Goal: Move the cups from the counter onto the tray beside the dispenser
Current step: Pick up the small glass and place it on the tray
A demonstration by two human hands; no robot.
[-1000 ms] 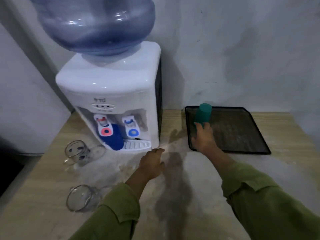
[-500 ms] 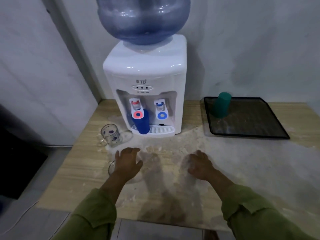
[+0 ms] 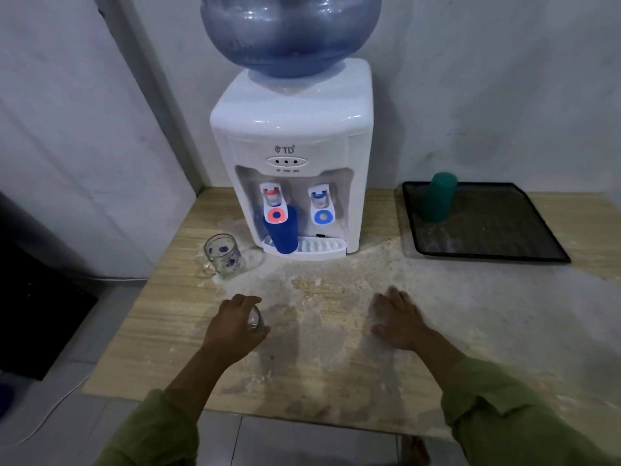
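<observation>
One cup, the green cup [image 3: 438,200], already stands on the tray [image 3: 524,257], well beyond the right hand [image 3: 398,322], which has let go of it, drawn back and now lies flat and spread on the counter [image 3: 336,364]; the left hand [image 3: 235,327] has closed over the near glass cup [image 3: 255,319], so that goes next, with the patterned glass mug [image 3: 223,255] ahead of it and the blue cup [image 3: 282,230] under the dispenser [image 3: 292,129] still to move

Tray [image 3: 484,253] right of dispenser [image 3: 292,146]
</observation>
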